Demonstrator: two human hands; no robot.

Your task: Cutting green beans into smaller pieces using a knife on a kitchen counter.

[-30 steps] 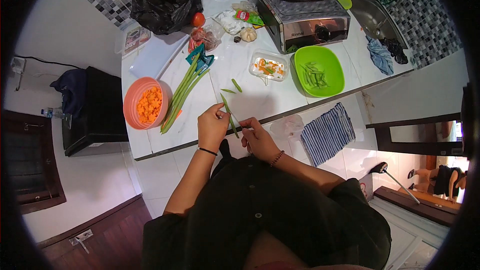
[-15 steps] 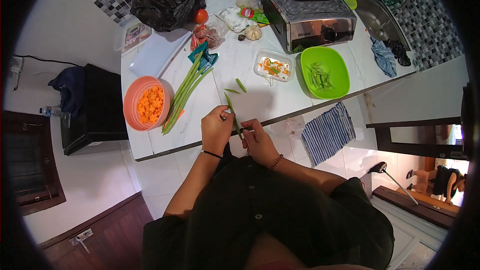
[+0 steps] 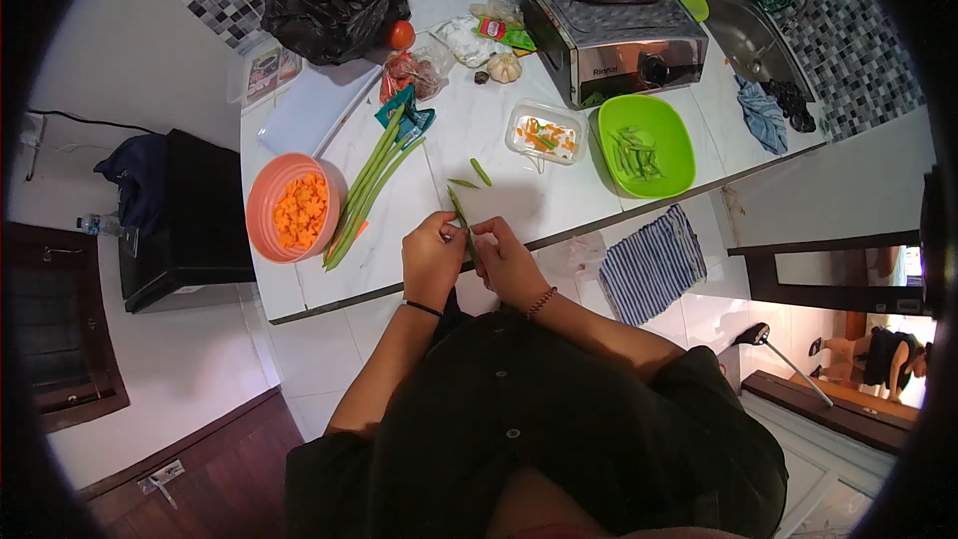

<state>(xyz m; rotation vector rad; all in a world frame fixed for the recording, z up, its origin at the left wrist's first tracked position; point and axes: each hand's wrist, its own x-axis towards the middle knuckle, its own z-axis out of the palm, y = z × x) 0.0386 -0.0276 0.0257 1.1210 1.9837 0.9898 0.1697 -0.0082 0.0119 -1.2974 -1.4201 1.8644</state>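
Near the counter's front edge, my left hand (image 3: 433, 258) pinches a green bean (image 3: 456, 208) whose tip points up and away from me. My right hand (image 3: 505, 262) is closed at the same bean, its fingertips beside those of my left; the lower part of the pod is mostly hidden by the fingers. Two cut bean pieces (image 3: 480, 172) lie on the white counter just beyond. To the left rests a bundle of long green beans (image 3: 371, 185). A bright green bowl (image 3: 679, 120) on the right holds several bean pieces.
A pink bowl (image 3: 255, 210) of orange carrot pieces stands at the left edge. A clear tray (image 3: 519, 140) holds carrot and green scraps. Farther back are a black plastic bag (image 3: 334, 0), a tomato (image 3: 401, 35), garlic (image 3: 504, 68), a gas stove (image 3: 619, 30) and a sink (image 3: 743, 35).
My right hand has moved up and left along the bean, closer to my left hand. The left hand has stayed nearly in place.
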